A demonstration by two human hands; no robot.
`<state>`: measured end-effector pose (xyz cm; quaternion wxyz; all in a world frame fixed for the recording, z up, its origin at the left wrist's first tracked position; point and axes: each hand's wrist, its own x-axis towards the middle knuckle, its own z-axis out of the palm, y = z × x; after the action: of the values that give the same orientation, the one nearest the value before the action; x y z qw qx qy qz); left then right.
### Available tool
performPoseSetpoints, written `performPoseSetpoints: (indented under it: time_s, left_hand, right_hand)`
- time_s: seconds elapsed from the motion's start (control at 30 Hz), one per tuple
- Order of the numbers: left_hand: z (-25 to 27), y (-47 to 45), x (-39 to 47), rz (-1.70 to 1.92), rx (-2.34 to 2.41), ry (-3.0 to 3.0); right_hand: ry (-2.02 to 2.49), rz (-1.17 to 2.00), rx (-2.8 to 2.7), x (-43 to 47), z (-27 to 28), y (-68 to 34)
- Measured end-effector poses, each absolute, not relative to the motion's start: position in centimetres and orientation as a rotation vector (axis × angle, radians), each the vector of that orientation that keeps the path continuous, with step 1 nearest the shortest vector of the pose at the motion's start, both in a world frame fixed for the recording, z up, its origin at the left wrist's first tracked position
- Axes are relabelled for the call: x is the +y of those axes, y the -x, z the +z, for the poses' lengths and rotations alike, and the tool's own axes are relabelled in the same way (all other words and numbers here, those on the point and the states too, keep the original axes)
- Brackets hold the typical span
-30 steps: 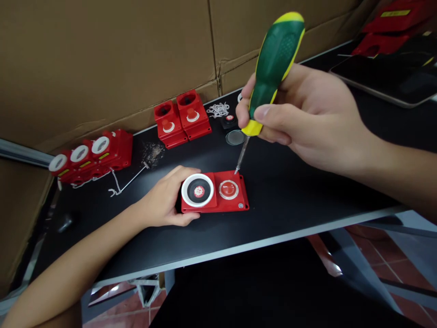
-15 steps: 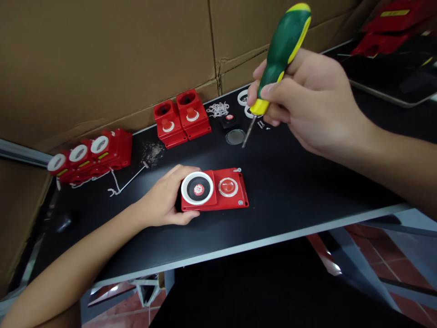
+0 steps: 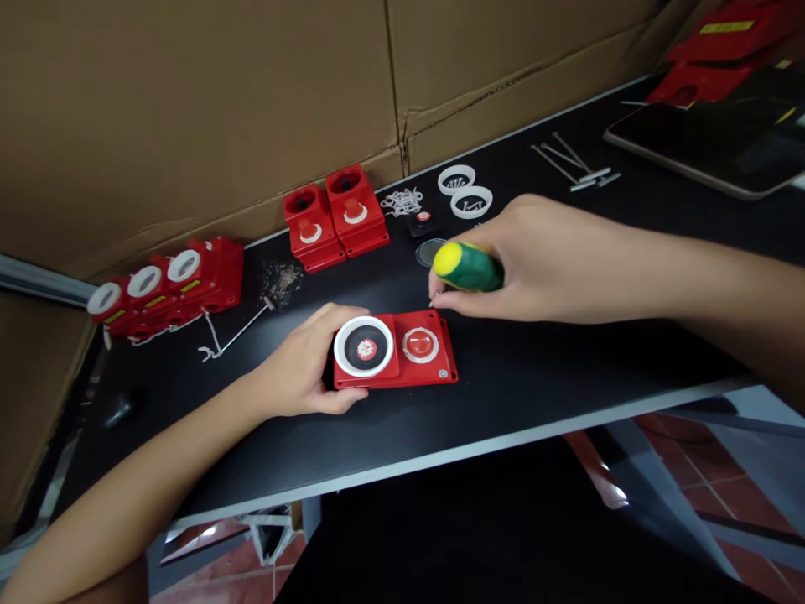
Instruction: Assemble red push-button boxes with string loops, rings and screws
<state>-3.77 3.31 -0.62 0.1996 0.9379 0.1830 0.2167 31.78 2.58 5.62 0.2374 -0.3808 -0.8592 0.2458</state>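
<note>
My left hand (image 3: 314, 361) grips the left end of a red plastic alarm box (image 3: 428, 373), which lies on the black table (image 3: 541, 377). The box carries a white ring (image 3: 340, 346) round a black disc with a red centre, and a clear red dome (image 3: 419, 343) beside it. A screw (image 3: 444, 374) sits in its lower right corner. In my right hand (image 3: 496, 277) is a green and yellow screwdriver (image 3: 471, 267), its handle end turned towards me. The thumb and fingertip come together over the upper right corner, by a small screw (image 3: 438, 294). The screwdriver's tip is hidden.
Two red boxes (image 3: 336, 218) stand by the cardboard wall (image 3: 251, 101), and a row of red boxes (image 3: 217, 277) lies left. Two white rings (image 3: 471, 201) hold screws. Behind my right hand are metal T-shaped rods (image 3: 575, 164) and a dark tray (image 3: 698, 143).
My right hand has come down and left to the box's upper right corner. The screwdriver has swung from raised to pointing its handle at me. My left hand and the box stay put.
</note>
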Motion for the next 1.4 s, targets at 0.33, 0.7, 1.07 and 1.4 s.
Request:
performPoseSetpoints:
  time_s: [0.33, 0.7, 1.07, 1.4]
  left_hand:
    - [-0.5, 3.6, 3.3, 0.600, 0.513, -2.593]
    - [-0.4, 3.6, 3.2, 0.573, 0.542, -2.622]
    - [-0.6, 3.8, 3.2, 0.595, 0.513, -2.619]
    - [-0.7, 3.7, 3.1, 0.595, 0.505, -2.600]
  right_hand:
    - [1.666, 0.559, -1.956, 9.1, 7.1, -38.3]
    - [1.550, 0.429, -2.108, 10.6, 4.4, -38.3]
    - [1.368, 0.478, -2.372, 11.0, 3.0, -39.5]
    - [2.070, -0.015, -2.414, 9.2, 5.0, -36.3]
